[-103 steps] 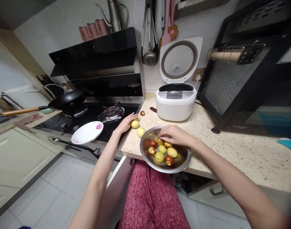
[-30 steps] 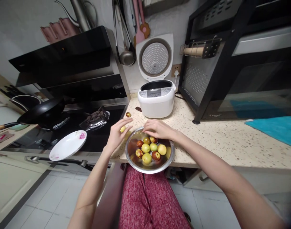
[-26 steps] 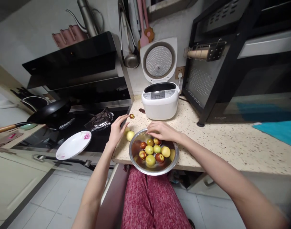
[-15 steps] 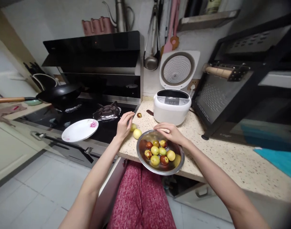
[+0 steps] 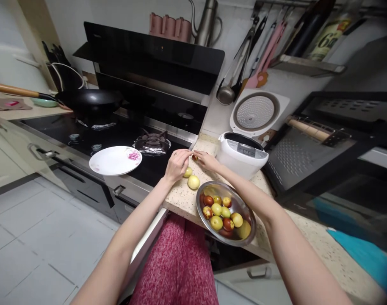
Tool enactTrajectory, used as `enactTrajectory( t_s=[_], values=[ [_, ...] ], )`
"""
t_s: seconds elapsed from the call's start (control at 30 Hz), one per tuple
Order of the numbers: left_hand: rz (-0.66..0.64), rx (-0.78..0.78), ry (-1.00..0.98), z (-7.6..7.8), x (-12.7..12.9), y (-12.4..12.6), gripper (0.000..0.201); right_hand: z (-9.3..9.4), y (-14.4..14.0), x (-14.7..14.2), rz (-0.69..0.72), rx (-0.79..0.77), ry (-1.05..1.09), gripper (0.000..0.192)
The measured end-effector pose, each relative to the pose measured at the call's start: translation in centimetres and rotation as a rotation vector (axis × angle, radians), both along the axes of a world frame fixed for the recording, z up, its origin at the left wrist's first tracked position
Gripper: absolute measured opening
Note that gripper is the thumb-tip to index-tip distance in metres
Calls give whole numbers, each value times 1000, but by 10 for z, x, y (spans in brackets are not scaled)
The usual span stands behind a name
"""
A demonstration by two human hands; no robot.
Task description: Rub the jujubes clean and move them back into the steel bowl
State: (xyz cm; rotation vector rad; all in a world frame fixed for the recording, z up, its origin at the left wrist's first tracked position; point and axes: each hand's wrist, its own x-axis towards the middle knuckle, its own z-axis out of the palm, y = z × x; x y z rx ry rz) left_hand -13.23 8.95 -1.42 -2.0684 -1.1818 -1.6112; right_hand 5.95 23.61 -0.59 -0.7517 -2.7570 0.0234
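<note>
On the counter between my two hands lies a small red-brown jujube (image 5: 194, 157). My right hand (image 5: 208, 161) reaches over it with fingers stretched out, and its fingertips are at the fruit; a firm grip is not visible. My left hand (image 5: 178, 165) is close by on the left, fingers extended and slightly bent, with nothing visible in it. Beneath and beside that hand are two yellow-green jujubes, one partly covered (image 5: 188, 172) and one in full view (image 5: 193, 182). A steel bowl (image 5: 249, 208) holding several green and red jujubes stands at the counter's front edge under my right forearm.
Behind my right hand stands a white rice cooker (image 5: 244, 154) with its lid up. A flowered white plate (image 5: 112, 161) rests at the stove's front edge. Farther left is a black wok (image 5: 92, 99). A dark rack (image 5: 333, 140) and blue cloth (image 5: 358, 254) are at right.
My right hand has left the bowl's rim and moved forward and left to the red-brown jujube. My left hand stays near the yellow-green ones. The camera view has turned and tilted.
</note>
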Motion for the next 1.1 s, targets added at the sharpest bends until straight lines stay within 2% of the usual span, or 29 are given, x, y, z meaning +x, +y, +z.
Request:
enactTrajectory(
  t_s=[0.2,0.37,0.5,0.6,0.7,0.77,0.97,1.1],
  values=[
    [14,-10,15,0,1,1,35,-7,13,-21,-37,3,-47,33],
    [-11,0,29,1,1,0,34,7,3,-14,-39,7,33,28],
    [1,-12,48,2,1,-2,32,24,-32,16,-34,3,176,35],
    [2,-14,70,2,0,-3,30,31,-76,48,93,-32,391,36],
    [1,-18,82,1,0,-2,29,33,-117,78,131,-71,455,36],
    [0,-27,96,1,1,-2,29,29,-135,95,151,-97,462,32],
    [-64,-16,163,-1,0,-5,28,16,-146,125,213,-192,388,31],
    [-96,-41,193,-1,-2,-7,27,26,-151,134,247,-329,322,32]
  ],
)
